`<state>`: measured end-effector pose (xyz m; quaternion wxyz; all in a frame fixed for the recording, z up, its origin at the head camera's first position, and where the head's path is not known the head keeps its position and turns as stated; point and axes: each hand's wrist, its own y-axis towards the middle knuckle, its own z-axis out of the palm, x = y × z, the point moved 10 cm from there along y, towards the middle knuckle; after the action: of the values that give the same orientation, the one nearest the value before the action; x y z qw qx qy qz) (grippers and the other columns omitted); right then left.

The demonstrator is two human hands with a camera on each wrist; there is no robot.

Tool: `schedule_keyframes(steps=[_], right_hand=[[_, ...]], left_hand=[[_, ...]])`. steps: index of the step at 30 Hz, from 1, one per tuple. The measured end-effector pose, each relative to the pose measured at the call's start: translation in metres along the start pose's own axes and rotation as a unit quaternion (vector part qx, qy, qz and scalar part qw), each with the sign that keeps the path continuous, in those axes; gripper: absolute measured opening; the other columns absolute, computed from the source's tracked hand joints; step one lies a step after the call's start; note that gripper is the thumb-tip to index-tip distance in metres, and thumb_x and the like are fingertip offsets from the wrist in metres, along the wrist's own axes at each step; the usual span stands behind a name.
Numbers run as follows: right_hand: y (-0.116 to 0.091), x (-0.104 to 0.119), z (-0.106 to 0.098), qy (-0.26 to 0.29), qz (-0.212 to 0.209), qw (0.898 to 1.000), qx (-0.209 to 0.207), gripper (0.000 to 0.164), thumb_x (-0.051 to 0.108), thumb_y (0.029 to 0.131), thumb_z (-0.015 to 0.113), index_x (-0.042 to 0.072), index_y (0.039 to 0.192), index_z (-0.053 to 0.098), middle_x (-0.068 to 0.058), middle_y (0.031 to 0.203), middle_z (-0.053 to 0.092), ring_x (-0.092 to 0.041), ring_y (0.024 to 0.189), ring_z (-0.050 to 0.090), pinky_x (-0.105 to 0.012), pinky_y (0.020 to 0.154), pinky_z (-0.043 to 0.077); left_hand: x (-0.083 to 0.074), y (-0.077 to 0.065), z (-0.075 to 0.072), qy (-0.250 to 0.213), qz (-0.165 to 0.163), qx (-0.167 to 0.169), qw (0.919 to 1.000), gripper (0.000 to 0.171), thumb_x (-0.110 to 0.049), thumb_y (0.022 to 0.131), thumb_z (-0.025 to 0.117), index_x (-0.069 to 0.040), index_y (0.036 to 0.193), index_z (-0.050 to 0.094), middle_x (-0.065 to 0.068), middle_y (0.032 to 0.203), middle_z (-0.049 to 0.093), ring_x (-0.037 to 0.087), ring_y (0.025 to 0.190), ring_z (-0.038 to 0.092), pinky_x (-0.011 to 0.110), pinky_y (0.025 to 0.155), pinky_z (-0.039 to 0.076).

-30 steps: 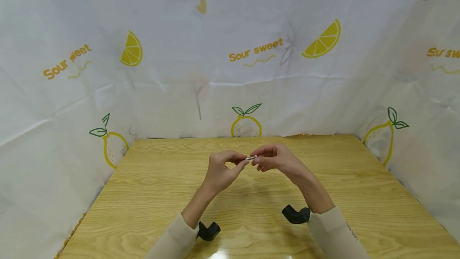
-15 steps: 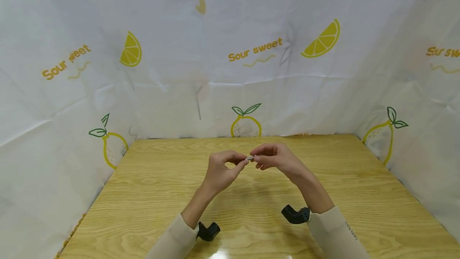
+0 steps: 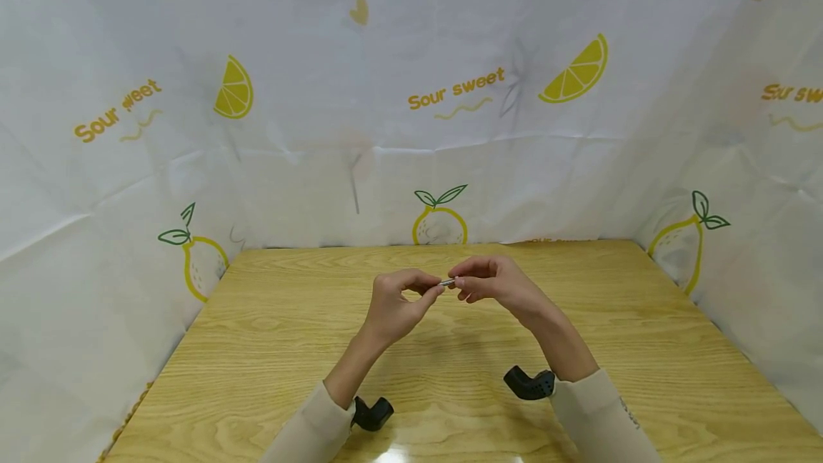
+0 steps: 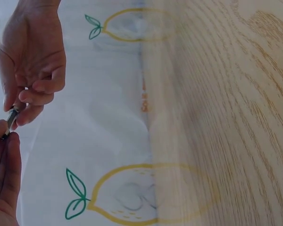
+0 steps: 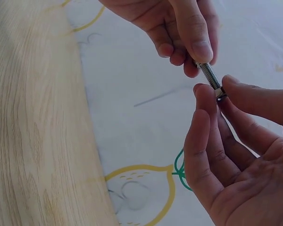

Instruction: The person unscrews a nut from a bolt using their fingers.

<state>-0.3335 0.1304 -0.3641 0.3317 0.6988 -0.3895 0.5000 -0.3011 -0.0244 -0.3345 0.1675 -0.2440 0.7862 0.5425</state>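
Mid-air over the wooden table (image 3: 308,349), a small silver bolt (image 3: 446,282) spans the gap between both hands. My left hand (image 3: 400,306) pinches one end of it between thumb and index finger. At the other end, the right hand (image 3: 504,290) holds it with thumb and fingertips. The right wrist view shows the threaded shank (image 5: 207,73) and a shiny six-sided piece (image 5: 220,93) among the right fingertips; whether this is the bolt's head or a nut I cannot tell. The left thumb (image 5: 201,44) hides the far end.
A white cloth (image 3: 308,113) printed with lemons and lettering stands round the back and both sides of the table. Black curved mounts (image 3: 530,383) stick out from both wrists, by the beige sleeves (image 3: 604,413).
The right fingertips have shifted slightly over the right end of the bolt, which showed beyond them a second ago. The left hand keeps its place and its pinch.
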Motion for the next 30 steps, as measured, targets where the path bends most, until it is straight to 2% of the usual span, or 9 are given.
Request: schedule_keyframes(steps=[9, 13, 19, 30], right_hand=[[-0.0006, -0.0011, 0.0017, -0.002, 0.01, 1.0, 0.014, 0.038, 0.017, 0.102, 0.065, -0.007, 0.131, 0.063, -0.008, 0.107, 0.076, -0.021, 0.087, 0.071, -0.036, 0.083, 0.062], [-0.0006, -0.001, 0.0005, -0.006, 0.01, 1.0, 0.008, 0.04, 0.02, 0.103, 0.065, -0.008, 0.13, 0.063, -0.01, 0.108, 0.075, -0.022, 0.086, 0.07, -0.037, 0.083, 0.061], [0.0001, 0.0009, -0.0005, -0.006, -0.002, 1.0, -0.004, 0.036, 0.019, 0.103, 0.065, -0.007, 0.126, 0.066, -0.001, 0.104, 0.073, -0.018, 0.087, 0.07, -0.039, 0.084, 0.062], [0.0001, -0.0021, 0.0031, 0.009, 0.014, 1.0, 0.017, 0.039, 0.018, 0.103, 0.064, -0.009, 0.131, 0.062, 0.001, 0.101, 0.075, -0.019, 0.089, 0.072, -0.036, 0.086, 0.062]], left_hand=[[-0.0002, -0.0002, -0.0003, 0.0, 0.0, -0.002, 1.0, 0.004, -0.002, 0.09, 0.079, -0.003, 0.093, 0.08, 0.01, 0.086, 0.08, 0.014, 0.073, 0.077, 0.019, 0.068, 0.062], [0.0, -0.0005, 0.0005, -0.003, 0.003, 0.0, 1.0, 0.005, -0.001, 0.089, 0.079, -0.003, 0.093, 0.08, 0.01, 0.087, 0.08, 0.014, 0.073, 0.077, 0.019, 0.068, 0.062], [-0.0002, -0.0006, 0.0003, -0.001, 0.002, -0.001, 1.0, 0.005, 0.0, 0.088, 0.08, -0.003, 0.092, 0.08, 0.01, 0.087, 0.08, 0.014, 0.073, 0.077, 0.019, 0.068, 0.062], [0.001, -0.0006, -0.0001, 0.003, 0.001, -0.005, 1.0, 0.005, 0.001, 0.088, 0.079, -0.003, 0.092, 0.08, 0.01, 0.085, 0.08, 0.014, 0.073, 0.077, 0.019, 0.068, 0.062]])
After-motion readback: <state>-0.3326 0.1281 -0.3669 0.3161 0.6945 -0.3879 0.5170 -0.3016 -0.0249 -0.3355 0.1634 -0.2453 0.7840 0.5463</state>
